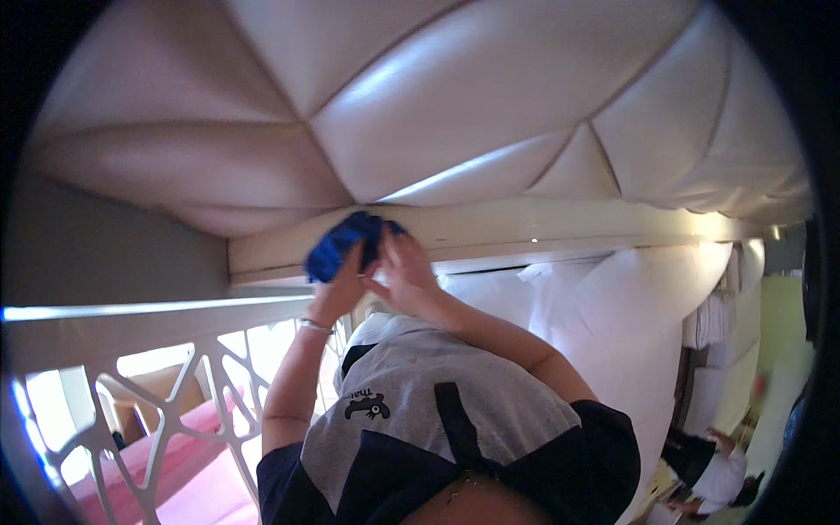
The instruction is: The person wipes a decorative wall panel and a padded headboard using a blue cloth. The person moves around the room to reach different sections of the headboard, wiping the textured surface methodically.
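My left hand (339, 289), with a bracelet at the wrist, grips a bunched blue cloth (341, 246). Beside it, my right hand (407, 270) has its fingers at the cloth's right edge; blur hides whether they grip it. Both hands are in front of a cream ledge (499, 226) that runs below a padded, leather-look panel (420, 118) with diamond-shaped seams. Whether the cloth touches the ledge is unclear.
A white lattice partition (157, 413) stands at left, with pink upholstery (203, 485) behind it. White bedding (590, 315) lies to the right. Folded white linen (707, 321) and another person (712, 462) are at far right. A grey wall (118, 243) adjoins the ledge.
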### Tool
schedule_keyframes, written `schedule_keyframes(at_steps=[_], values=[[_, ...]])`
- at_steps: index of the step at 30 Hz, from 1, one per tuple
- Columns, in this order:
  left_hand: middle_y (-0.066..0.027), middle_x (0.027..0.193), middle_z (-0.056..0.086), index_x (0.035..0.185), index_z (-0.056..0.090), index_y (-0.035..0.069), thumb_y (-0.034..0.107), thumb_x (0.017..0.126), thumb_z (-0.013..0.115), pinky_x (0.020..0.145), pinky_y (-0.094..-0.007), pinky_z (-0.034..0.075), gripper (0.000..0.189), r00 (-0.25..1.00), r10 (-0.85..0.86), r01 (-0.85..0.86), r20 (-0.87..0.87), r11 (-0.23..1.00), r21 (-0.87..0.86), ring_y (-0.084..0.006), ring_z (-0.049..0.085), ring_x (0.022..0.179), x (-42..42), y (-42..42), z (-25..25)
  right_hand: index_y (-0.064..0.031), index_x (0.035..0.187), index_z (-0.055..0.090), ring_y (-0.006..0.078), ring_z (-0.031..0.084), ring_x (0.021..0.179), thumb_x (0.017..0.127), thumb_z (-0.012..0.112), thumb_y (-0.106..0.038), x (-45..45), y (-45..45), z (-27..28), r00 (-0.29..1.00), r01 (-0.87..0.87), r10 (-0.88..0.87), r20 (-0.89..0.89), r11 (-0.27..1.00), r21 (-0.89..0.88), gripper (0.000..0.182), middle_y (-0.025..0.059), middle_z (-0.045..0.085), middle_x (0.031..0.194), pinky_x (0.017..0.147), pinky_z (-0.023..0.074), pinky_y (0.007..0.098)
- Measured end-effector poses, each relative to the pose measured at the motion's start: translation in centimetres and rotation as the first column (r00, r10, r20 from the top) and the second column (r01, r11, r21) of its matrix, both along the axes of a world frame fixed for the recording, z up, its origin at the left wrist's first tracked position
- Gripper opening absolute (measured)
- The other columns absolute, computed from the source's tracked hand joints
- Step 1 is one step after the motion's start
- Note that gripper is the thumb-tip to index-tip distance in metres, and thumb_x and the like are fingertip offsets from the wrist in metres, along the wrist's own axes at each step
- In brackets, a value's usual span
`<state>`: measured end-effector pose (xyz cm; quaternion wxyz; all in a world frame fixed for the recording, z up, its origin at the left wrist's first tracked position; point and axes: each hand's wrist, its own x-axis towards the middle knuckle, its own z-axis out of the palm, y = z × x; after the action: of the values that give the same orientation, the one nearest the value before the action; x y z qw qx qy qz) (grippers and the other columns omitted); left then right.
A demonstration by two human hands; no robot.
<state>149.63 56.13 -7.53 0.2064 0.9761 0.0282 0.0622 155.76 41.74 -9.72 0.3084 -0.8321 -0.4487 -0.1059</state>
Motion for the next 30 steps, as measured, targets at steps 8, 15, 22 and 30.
schedule_keyframes(at_steps=[8,15,22,30], values=[[-0.0214,0.093,0.059,0.106,0.053,-0.001,0.032,0.086,0.044,0.069,-0.0419,0.046,0.039,0.852,0.502,-0.523,0.149,0.799,0.296,-0.0333,0.059,0.080,-4.4,10.3,-0.2,0.0015,0.118,0.047,0.0301,0.040,0.116,0.079,0.051,-0.044,-1.4,12.8,0.5,0.933,-0.331,0.344,0.107,0.936,-0.120,0.060,0.0196,0.040,0.127,0.101,0.0244,0.0424],[-0.0146,0.080,0.059,0.095,0.056,0.005,0.025,0.084,0.049,0.060,-0.0406,0.045,0.025,0.923,0.334,-0.370,0.191,0.906,0.207,-0.0298,0.058,0.068,-2.3,4.0,-1.3,-0.0002,0.117,0.048,0.0284,0.043,0.112,0.074,0.060,-0.040,-0.5,3.5,1.4,0.958,-0.273,0.286,0.025,0.933,-0.234,0.060,0.0181,0.039,0.127,0.099,0.0249,0.0480],[-0.0109,0.080,0.060,0.092,0.054,0.007,0.025,0.085,0.045,0.064,-0.0375,0.046,0.021,0.971,-0.238,0.238,-0.003,0.970,0.046,-0.0255,0.059,0.073,6.8,-10.0,-0.6,-0.0026,0.113,0.052,0.0276,0.047,0.109,0.074,0.060,-0.038,2.8,-13.2,0.0,0.965,0.251,-0.221,0.140,0.933,-0.259,0.053,0.0151,0.044,0.125,0.098,0.0226,0.0537],[-0.0155,0.082,0.061,0.095,0.053,0.003,0.029,0.085,0.045,0.063,-0.0429,0.047,0.029,0.730,-0.674,0.683,0.115,0.725,-0.088,-0.0308,0.060,0.074,19.0,-26.2,-2.2,0.0005,0.106,0.054,0.0300,0.047,0.109,0.080,0.048,-0.014,10.3,-31.5,-3.7,0.827,0.516,-0.491,0.272,0.857,-0.022,0.030,0.0152,0.050,0.119,0.099,0.0265,0.0464]])
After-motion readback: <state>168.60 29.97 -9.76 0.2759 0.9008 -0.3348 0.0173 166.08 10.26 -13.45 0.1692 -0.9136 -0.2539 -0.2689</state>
